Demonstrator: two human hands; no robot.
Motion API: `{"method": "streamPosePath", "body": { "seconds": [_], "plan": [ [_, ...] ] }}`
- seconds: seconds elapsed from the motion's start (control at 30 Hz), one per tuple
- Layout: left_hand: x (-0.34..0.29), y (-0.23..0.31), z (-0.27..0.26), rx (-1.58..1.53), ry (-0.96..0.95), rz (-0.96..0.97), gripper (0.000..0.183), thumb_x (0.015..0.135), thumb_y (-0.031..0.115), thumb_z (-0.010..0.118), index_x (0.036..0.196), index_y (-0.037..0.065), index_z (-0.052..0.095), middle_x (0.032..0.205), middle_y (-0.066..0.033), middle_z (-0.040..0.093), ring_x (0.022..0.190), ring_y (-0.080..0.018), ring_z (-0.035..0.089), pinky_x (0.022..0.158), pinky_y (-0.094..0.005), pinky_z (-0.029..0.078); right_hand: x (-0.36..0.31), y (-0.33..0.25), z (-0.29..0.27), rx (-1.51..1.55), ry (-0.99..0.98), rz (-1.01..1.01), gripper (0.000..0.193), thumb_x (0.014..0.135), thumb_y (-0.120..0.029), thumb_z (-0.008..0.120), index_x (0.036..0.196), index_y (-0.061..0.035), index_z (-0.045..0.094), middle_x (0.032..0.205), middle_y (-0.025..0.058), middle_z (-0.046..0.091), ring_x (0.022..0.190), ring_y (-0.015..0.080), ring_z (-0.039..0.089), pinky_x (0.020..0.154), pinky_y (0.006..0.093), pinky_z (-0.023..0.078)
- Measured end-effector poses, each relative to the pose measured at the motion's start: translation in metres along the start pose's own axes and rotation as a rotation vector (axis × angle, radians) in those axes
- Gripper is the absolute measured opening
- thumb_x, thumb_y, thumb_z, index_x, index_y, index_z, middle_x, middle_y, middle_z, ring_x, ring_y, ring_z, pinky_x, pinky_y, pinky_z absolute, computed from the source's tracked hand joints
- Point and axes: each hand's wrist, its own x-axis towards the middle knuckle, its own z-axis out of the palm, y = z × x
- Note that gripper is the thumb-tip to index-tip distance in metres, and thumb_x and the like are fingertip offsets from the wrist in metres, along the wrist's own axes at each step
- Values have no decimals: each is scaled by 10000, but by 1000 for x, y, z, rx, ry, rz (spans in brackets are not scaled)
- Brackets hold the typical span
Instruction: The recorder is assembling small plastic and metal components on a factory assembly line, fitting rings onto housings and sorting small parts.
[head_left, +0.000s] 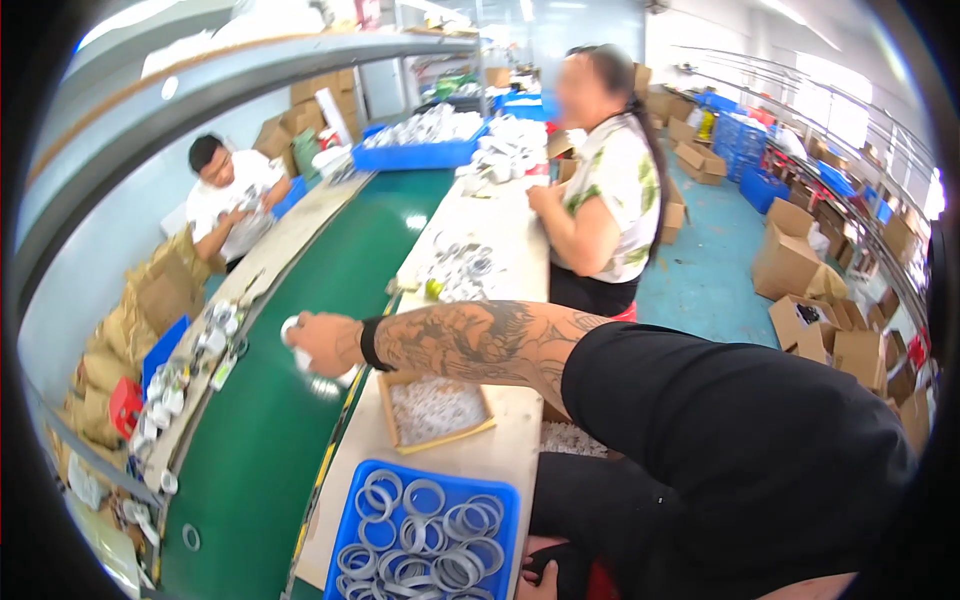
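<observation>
My right hand reaches out over the green conveyor belt, its fingers closed round a white plastic part. The part shows on both sides of the hand; most of its shape is hidden. At the bottom edge, my left hand shows only in part beside my lap, and what its fingers do is cut off. Just left of it stands a blue tray filled with several grey rings. A shallow cardboard box of small translucent pieces lies beneath my right forearm.
One grey ring lies on the belt. White parts line the belt's far ledge. A blue bin of white parts stands at the belt's far end. One co-worker stands by the table; another handles something across the belt.
</observation>
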Motion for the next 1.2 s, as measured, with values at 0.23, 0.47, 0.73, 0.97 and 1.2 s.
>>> {"method": "streamPosePath", "body": {
  "seconds": [0.23, 0.47, 0.73, 0.97, 1.2],
  "plan": [
    [-80, 75, -3, -120, -234, 364, 508, 963, 240, 875, 1385, 40, 676, 1136, -157, 753, 1133, -273, 721, 972, -379, 562, -130, -118, -166, 704, -88, -49, 727, 884, -200, 905, 1481, -48, 519, 1259, 201, 688, 1111, 298, 721, 934, 437, 589],
    [-171, 160, -65, -1000, -75, 1032, 313, 1024, 195, 790, 1174, -50, 666, 956, -193, 694, 788, -265, 666, 667, -390, 558, -271, -178, -228, 1420, -495, -232, 661, 996, -103, 845, 1525, -12, 458, 1180, 126, 765, 1059, 164, 746, 875, 318, 607],
    [-129, 117, -48, -873, 528, 754, 928, 1044, 673, 672, 1592, -36, 432, 1415, -172, 638, 1242, -282, 666, 1074, -415, 526, -338, -247, -186, 1488, -817, -80, 351, 1081, -223, 764, 1333, -6, 652, 1195, 24, 752, 1094, 85, 678, 936, 289, 554],
    [-119, 98, -58, -686, 597, 609, 832, 822, 328, 999, 1442, -51, 593, 1313, -135, 682, 1146, -209, 687, 946, -344, 587, -332, -244, -143, 890, -427, 136, 436, 1101, -502, 698, 1097, -67, 713, 939, 66, 721, 881, 137, 653, 771, 353, 537],
    [-119, 87, -71, -672, 588, 476, 837, 779, 186, 1021, 1469, -77, 628, 1313, -187, 735, 1173, -238, 714, 1005, -370, 578, -329, -254, -123, 816, -379, -2, 482, 1096, -484, 704, 1294, -51, 626, 992, 120, 714, 866, 222, 675, 775, 390, 551]
  ]
}}
